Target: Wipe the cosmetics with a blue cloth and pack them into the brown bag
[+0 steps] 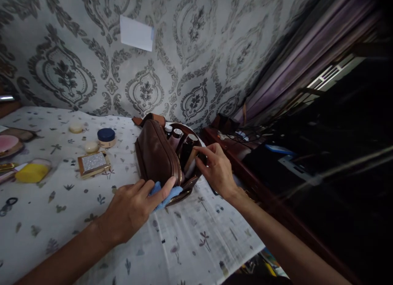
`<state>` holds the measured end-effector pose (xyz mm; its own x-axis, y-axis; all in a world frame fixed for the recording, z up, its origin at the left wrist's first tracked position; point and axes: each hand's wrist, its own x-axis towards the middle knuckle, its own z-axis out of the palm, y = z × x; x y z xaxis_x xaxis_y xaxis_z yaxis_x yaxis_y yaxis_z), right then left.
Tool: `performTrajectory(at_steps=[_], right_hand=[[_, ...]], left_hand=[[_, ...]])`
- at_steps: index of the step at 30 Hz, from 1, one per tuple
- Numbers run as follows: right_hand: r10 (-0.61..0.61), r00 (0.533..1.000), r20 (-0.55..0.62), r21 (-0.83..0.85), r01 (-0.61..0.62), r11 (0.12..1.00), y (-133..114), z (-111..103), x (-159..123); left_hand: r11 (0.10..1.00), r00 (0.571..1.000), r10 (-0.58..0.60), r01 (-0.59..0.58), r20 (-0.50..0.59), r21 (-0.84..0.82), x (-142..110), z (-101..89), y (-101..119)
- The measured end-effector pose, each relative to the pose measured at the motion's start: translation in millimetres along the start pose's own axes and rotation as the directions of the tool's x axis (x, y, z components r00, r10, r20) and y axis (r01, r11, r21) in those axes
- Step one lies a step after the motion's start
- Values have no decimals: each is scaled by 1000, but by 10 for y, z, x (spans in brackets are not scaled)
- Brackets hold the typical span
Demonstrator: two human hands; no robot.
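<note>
A brown zip-up bag (156,150) stands on the cloth-covered table, its zipper undone. Inside it several bottles stand upright, among them a pinkish bottle with a silver cap (177,134) and a dark one with a shiny cap (190,140). My left hand (132,207) is closed on a blue cloth (167,195) at the bag's near side, thumb against the bag near the zipper. At the opening my right hand (216,166) pinches a slim tan-edged item (190,160); its lower part is inside the bag and its kind is unclear.
To the left lie a glittery gold compact (94,164), a blue-lidded jar (106,137), a yellow item (33,170) and a pink round compact (9,144). A patterned wall (144,88) rises behind. Dark red furniture (227,148) with cables stands right, beyond the table edge.
</note>
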<state>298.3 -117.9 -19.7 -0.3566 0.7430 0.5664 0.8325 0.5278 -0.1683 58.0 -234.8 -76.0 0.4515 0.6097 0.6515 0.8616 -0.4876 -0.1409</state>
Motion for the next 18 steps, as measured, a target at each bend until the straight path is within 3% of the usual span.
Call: performTrajectory(at_steps=[5, 10, 14, 18], right_hand=[[20, 999, -35, 35, -19, 999, 5, 0, 9], [-90, 990, -108, 98, 100, 990, -37, -62, -91], [-273, 962, 24, 156, 266, 951, -79, -121, -279], [-302, 943, 141, 220, 268, 938, -32, -151, -442]], left_hand=[[999, 1000, 7, -8, 17, 35, -10, 0, -3], [999, 999, 16, -17, 34, 45, -41, 21, -7], [1000, 999, -3, 2, 51, 29, -51, 28, -9], [1000, 999, 12, -12, 42, -9, -44, 27, -21]])
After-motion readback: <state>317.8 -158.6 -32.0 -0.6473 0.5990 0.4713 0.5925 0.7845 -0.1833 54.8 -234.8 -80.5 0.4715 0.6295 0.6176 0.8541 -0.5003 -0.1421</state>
